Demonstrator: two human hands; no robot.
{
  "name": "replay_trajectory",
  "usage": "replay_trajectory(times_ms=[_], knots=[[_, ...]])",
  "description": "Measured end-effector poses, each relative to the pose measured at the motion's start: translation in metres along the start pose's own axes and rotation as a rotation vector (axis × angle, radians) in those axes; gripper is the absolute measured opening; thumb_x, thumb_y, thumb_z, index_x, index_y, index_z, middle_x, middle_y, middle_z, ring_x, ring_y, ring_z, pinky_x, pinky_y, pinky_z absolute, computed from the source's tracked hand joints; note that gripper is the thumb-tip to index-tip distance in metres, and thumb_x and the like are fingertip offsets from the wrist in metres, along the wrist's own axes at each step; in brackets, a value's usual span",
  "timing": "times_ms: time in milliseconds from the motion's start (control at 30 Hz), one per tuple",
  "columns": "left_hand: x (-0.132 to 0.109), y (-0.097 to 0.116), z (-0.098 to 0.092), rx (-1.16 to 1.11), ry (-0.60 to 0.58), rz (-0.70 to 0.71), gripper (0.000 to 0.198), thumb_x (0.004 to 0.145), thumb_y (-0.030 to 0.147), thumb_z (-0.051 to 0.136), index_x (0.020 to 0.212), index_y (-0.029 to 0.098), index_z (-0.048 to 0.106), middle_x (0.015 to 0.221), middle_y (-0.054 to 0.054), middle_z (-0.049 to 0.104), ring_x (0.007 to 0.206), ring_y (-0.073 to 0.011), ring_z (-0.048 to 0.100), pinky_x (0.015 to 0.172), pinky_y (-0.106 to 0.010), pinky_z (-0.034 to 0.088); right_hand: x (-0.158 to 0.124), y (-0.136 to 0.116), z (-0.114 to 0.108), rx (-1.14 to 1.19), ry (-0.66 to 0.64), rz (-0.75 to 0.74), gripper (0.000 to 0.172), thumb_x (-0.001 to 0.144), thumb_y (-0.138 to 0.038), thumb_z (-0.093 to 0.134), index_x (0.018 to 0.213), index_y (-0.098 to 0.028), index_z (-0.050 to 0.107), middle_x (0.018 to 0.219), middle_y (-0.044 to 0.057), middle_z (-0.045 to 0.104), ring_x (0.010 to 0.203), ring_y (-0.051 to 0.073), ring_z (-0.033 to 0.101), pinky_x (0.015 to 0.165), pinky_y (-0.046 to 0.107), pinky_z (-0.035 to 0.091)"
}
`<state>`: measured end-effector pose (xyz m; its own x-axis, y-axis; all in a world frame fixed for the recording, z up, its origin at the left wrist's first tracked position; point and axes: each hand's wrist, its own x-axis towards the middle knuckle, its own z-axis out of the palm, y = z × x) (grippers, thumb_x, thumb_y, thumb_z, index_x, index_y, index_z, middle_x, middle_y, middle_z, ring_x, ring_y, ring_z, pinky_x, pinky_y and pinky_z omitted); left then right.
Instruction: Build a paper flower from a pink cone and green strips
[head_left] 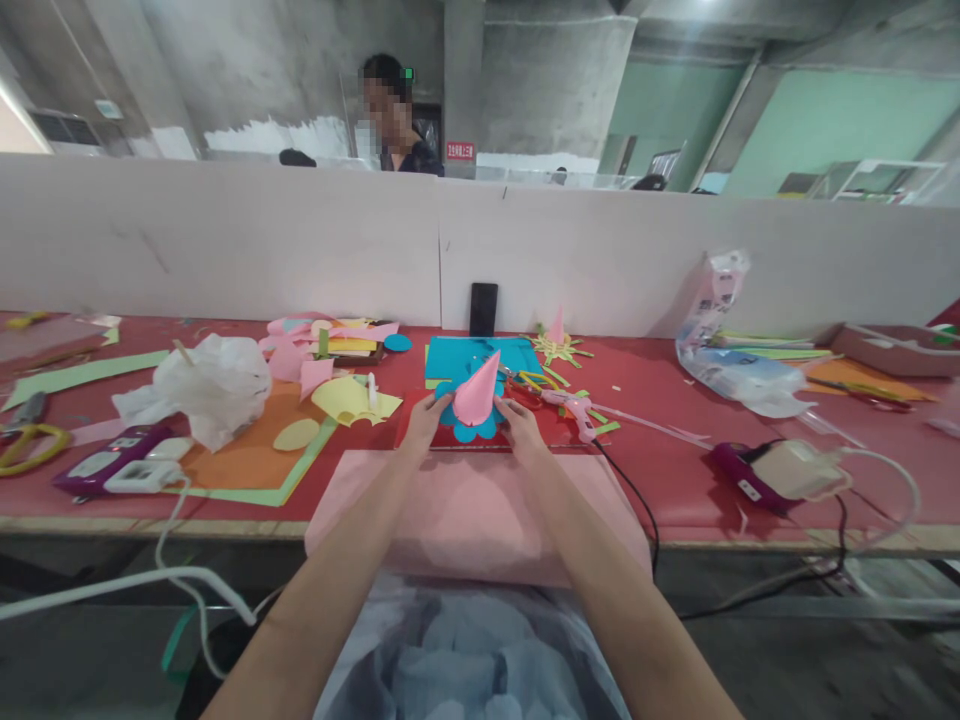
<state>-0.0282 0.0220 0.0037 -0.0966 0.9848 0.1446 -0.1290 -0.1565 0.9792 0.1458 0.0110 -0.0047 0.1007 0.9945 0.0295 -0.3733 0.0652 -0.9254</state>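
Between my two hands is a blue scalloped paper flower [466,434] with a pink paper cone [478,395] standing on its middle, tip leaning right. My left hand [424,422] is closed on the flower's left edge. On the opposite edge, my right hand [520,424] grips it too; the fingertips are partly hidden. Behind the flower lie blue paper sheets [442,358] and yellow-handled scissors [541,381]. A pink glue gun [580,416] rests just right of my right hand.
A black phone [484,309] leans on the white partition [300,240]. Paper scraps and a crumpled white bag [214,385] lie left. A second pink cone [556,328] sits on green strips. Power strips [120,460] and cables lie on both sides. Beyond the partition is a person [409,150].
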Motion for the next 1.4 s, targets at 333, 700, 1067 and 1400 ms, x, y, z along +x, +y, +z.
replay_trajectory(times_ms=[333,700,1067,1400], knots=[[0.001,-0.004,0.0,-0.167,-0.085,-0.121,0.04,0.057,0.047,0.071,0.078,0.014,0.066,0.066,-0.002,0.064,0.06,-0.0151,0.058,0.058,-0.028,0.047,-0.001,-0.004,0.001,0.066,-0.014,0.06,0.033,0.05,-0.043,0.077,0.065,-0.018,0.063,0.058,-0.003,0.057,0.052,0.01,0.048,0.05,0.024,0.04],[0.003,-0.002,-0.001,-0.272,0.011,-0.147,0.037,0.053,0.043,0.074,0.071,0.013,0.064,0.054,0.001,0.057,0.05,-0.0115,0.051,0.049,-0.024,0.042,-0.003,-0.003,0.006,-0.039,-0.05,0.137,0.05,0.058,-0.064,0.066,0.073,-0.017,0.059,0.059,0.001,0.06,0.049,0.012,0.052,0.041,0.022,0.036],[0.005,0.002,-0.003,-0.462,0.056,-0.215,0.026,0.06,0.032,0.071,0.075,0.013,0.062,0.063,0.0,0.062,0.053,-0.01,0.055,0.05,-0.021,0.043,-0.013,-0.009,0.009,0.006,-0.179,0.005,0.04,0.063,-0.053,0.071,0.061,-0.016,0.054,0.049,-0.004,0.047,0.042,0.007,0.043,0.039,0.02,0.031],[0.009,-0.004,-0.005,-0.445,0.087,-0.202,0.013,0.065,0.025,0.066,0.067,0.015,0.057,0.062,-0.001,0.062,0.055,-0.0097,0.056,0.049,-0.019,0.039,-0.006,-0.006,0.007,-0.013,-0.131,-0.078,0.033,0.062,-0.046,0.072,0.077,-0.017,0.066,0.064,0.0,0.06,0.044,0.007,0.047,0.04,0.021,0.035]])
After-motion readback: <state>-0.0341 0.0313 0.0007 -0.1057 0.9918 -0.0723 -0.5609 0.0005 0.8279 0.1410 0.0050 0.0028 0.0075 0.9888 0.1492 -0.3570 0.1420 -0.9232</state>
